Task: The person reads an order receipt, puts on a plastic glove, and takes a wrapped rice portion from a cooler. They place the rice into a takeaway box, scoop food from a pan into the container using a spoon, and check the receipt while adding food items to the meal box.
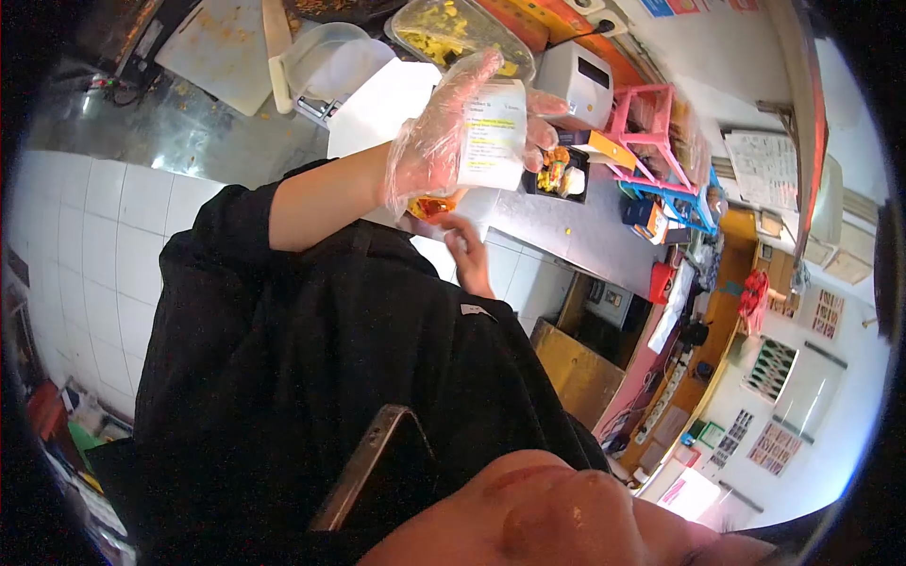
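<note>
My left hand (429, 156), in a clear plastic glove, is raised in front of the counter. It is closed on a printed paper slip (494, 141) with lines of text, some marked in yellow. The thumb reaches along one side and fingertips show past the far edge. Just beneath this hand is a small, shiny orange-red packet (431, 207), partly hidden. My right hand (464, 253) looks bare and slightly blurred, its bent fingers at the packet's edge. Behind the slip, a black tray (543, 184) holds food and a white portion.
Beyond my hands stand a clear tub (462, 28) of yellow food, a cutting board (222, 57), a knife (276, 57) and a white bowl (326, 57). Farther along are a white machine (574, 85), a pink rack (651, 132) and a blue rack (694, 203). White tiles (113, 226) line the floor.
</note>
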### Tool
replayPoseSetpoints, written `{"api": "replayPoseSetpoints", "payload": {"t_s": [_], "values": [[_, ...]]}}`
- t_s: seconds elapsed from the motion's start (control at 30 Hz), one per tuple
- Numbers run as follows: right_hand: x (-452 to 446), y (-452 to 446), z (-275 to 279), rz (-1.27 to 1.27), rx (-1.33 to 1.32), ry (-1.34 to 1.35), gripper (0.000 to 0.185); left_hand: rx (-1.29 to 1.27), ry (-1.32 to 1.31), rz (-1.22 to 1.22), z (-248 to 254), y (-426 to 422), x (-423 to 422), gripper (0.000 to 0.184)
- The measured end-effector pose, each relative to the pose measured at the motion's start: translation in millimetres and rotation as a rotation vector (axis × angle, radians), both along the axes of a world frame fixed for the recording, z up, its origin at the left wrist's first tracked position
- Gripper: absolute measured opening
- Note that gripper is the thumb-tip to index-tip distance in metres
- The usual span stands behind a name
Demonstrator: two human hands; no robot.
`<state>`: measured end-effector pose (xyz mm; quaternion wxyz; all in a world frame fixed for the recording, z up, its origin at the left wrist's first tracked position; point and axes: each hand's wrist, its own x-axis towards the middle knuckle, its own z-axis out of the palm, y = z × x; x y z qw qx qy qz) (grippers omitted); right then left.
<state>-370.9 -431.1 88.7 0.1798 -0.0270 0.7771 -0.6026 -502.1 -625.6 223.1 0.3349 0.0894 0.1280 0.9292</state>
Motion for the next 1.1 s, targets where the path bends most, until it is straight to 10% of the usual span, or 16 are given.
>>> {"api": "replayPoseSetpoints", "payload": {"t_s": [0.13, 0.47, 0.57, 0.77, 1.0, 1.1], "values": [[56.9, -6.2, -79.1, 0.373, 0.684, -0.031, 0.031, 0.058, 0.027, -0.086, 25.7, 10.1, 11.1, 0.085], [80.1, 56.5, -84.8, 0.482, 1.312, -0.506, 0.037, 0.105, 0.152, -0.136, 46.0, 29.8, 20.4, 0.080], [72.2, 13.4, -8.5, -0.348, 0.065, -0.840, 0.042, 0.149, 0.118, -0.154, 47.4, 32.5, 25.6, 0.084], [72.2, 14.2, -41.7, 0.202, 0.969, -0.342, 0.041, 0.116, 0.121, -0.136, 47.2, 37.6, 27.9, 0.080], [-1.8, 22.4, 98.2, -0.397, -0.408, 0.099, 0.014, 0.066, 0.150, -0.004, 25.2, 44.6, 25.5, 0.071], [-18.9, 10.6, 130.8, -0.308, -0.455, 0.283, 0.020, 0.013, 0.045, 0.096, 13.0, 53.8, 27.1, 0.066]]}}
